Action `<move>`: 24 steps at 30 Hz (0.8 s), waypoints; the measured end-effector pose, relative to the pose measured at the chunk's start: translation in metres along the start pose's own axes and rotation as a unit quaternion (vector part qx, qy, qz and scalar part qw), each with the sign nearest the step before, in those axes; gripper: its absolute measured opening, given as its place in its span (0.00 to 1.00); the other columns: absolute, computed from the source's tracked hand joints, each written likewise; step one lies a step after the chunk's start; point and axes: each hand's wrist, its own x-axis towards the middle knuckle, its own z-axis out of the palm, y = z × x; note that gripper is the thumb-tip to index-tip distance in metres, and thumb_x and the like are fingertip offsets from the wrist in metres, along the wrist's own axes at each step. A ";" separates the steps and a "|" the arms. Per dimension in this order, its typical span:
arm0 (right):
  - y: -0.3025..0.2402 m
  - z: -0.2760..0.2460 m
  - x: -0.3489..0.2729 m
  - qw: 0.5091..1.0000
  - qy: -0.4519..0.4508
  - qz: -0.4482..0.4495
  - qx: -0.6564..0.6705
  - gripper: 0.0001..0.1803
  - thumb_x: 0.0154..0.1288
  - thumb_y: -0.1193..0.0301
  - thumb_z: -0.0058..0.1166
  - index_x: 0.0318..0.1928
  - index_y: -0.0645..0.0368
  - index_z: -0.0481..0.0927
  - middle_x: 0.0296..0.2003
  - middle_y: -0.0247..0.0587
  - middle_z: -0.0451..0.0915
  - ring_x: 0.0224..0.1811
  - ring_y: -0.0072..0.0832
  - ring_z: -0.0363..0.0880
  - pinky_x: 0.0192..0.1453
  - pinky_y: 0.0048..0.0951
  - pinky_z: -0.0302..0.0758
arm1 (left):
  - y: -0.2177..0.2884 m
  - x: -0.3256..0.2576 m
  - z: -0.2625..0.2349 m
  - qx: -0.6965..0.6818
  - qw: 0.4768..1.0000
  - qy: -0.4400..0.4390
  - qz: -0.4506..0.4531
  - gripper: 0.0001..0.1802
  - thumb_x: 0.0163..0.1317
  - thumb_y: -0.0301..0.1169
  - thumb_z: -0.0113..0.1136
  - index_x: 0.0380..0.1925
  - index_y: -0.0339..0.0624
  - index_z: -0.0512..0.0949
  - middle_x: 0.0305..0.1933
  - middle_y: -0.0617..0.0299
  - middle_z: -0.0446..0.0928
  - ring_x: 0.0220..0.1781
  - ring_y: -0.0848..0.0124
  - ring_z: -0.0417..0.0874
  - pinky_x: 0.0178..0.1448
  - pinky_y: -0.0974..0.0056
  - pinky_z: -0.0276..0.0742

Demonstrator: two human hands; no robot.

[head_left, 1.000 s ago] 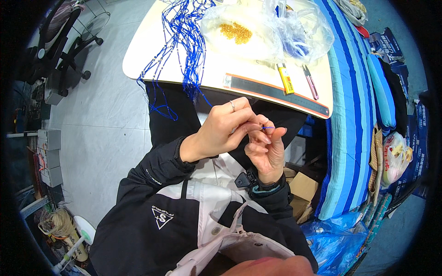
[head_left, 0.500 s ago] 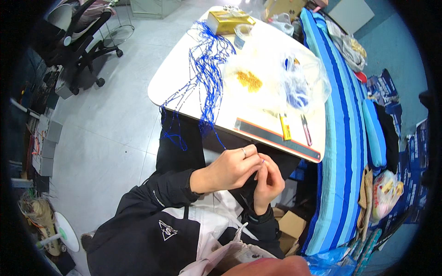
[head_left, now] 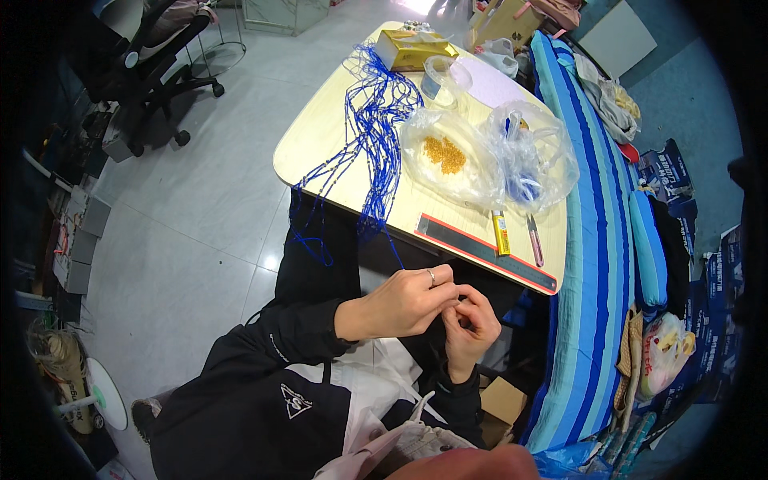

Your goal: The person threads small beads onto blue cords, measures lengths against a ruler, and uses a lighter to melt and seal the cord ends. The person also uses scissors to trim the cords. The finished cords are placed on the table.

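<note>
A bundle of thin blue cords [head_left: 376, 132], dotted with small beads or knots, lies across the table's left side and hangs over its front edge. One strand runs down to my left hand [head_left: 404, 304], which wears a ring and is closed in a pinch around the cord. Against its fingertips, my right hand [head_left: 472, 328] is closed too, thumb and fingers pressed together. Whatever sits between the right fingertips is hidden. Both hands are in front of the table, over my lap. Gold beads [head_left: 445, 155] lie on a clear plastic bag [head_left: 472, 188] beside the cords.
Near the table's front edge lie a dark ruler [head_left: 480, 250], a yellow lighter or tube [head_left: 501, 234] and pink-handled snips [head_left: 535, 240]. Farther back are a clear tub [head_left: 442, 84] and a gold tissue box [head_left: 416, 50]. A blue striped bed [head_left: 588, 264] borders the right side.
My view has shifted slightly, so the table sits a little lower and brighter detail shows on it. Both hands remain pinched together; the right fingers have curled in more.
</note>
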 end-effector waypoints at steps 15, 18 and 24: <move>0.002 -0.002 -0.005 0.943 0.010 0.175 0.284 0.11 0.46 0.89 0.66 0.23 0.64 0.77 0.40 0.38 0.73 0.33 0.15 0.68 0.34 0.16 0.64 | -0.002 0.002 -0.011 -0.063 0.997 -0.005 -0.032 0.05 0.53 0.19 0.63 0.30 0.37 0.77 0.26 0.55 0.69 0.24 0.60 0.74 0.27 0.63 0.69; 0.003 0.000 -0.007 0.912 0.003 0.201 0.359 0.13 0.45 0.92 0.64 0.22 0.64 0.75 0.41 0.37 0.71 0.36 0.16 0.69 0.40 0.18 0.68 | -0.005 0.001 -0.008 -0.090 0.995 0.002 -0.046 0.06 0.53 0.19 0.64 0.31 0.37 0.79 0.27 0.57 0.71 0.25 0.65 0.74 0.27 0.66 0.68; 0.006 0.003 -0.007 0.906 0.014 0.184 0.381 0.15 0.42 0.92 0.66 0.25 0.62 0.77 0.40 0.37 0.72 0.38 0.17 0.71 0.40 0.18 0.70 | -0.006 0.001 -0.007 -0.088 0.995 0.002 -0.047 0.12 0.45 0.16 0.66 0.32 0.40 0.83 0.25 0.61 0.68 0.25 0.69 0.72 0.27 0.68 0.66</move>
